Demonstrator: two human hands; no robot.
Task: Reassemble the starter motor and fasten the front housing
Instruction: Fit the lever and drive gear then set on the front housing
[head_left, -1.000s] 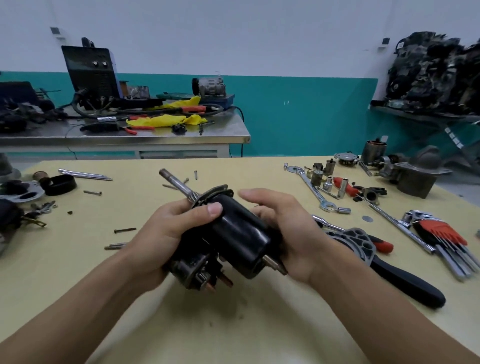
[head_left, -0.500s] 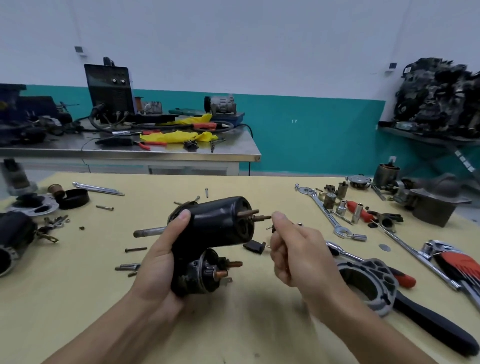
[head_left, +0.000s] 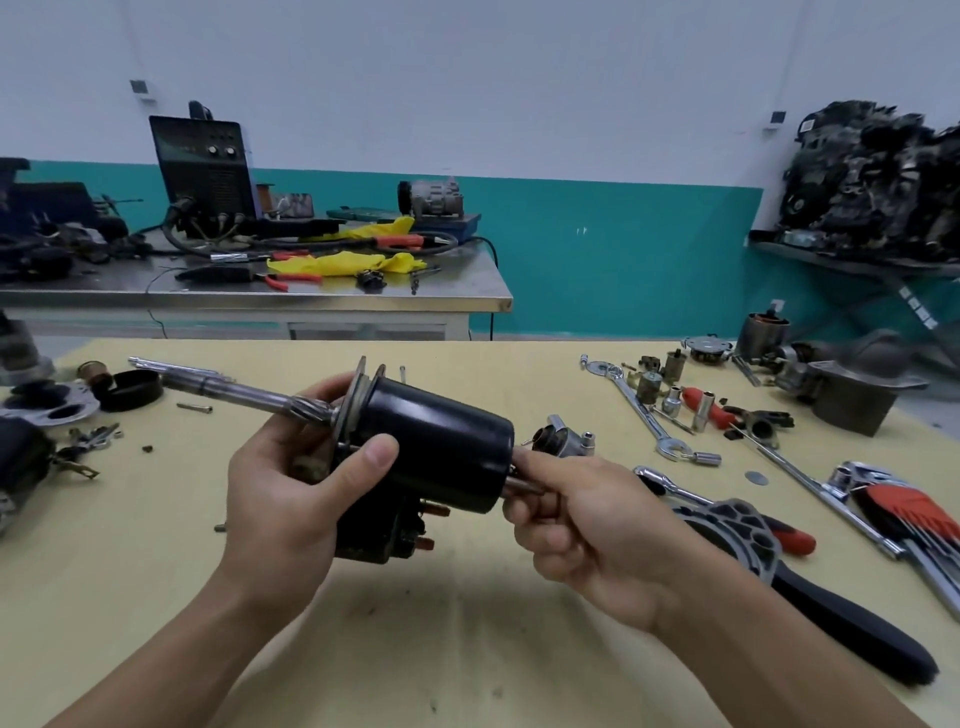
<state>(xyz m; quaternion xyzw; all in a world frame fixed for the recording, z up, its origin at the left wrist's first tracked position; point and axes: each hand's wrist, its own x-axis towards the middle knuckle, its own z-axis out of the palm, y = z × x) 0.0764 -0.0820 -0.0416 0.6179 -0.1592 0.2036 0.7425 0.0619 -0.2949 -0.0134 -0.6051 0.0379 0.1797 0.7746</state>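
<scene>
I am gripping the motor (head_left: 441, 441) mid-air above the table (head_left: 467, 623), left hand (head_left: 291, 488) wrapped around its body, right hand (head_left: 587, 519) pinching a rod at its 4 o'clock end. I judge the job midway: shaft (head_left: 249, 392) seated, front housing (head_left: 862, 384) waiting at 2 o'clock. No containers showing.

A white wall (head_left: 519, 78) with a teal lower band (head_left: 623, 249) backs a steel-topped counter (head_left: 363, 301) at left, a dark shelf (head_left: 857, 262) at right, and a pale yellow counter (head_left: 467, 623) in front, all under even, soft light.
</scene>
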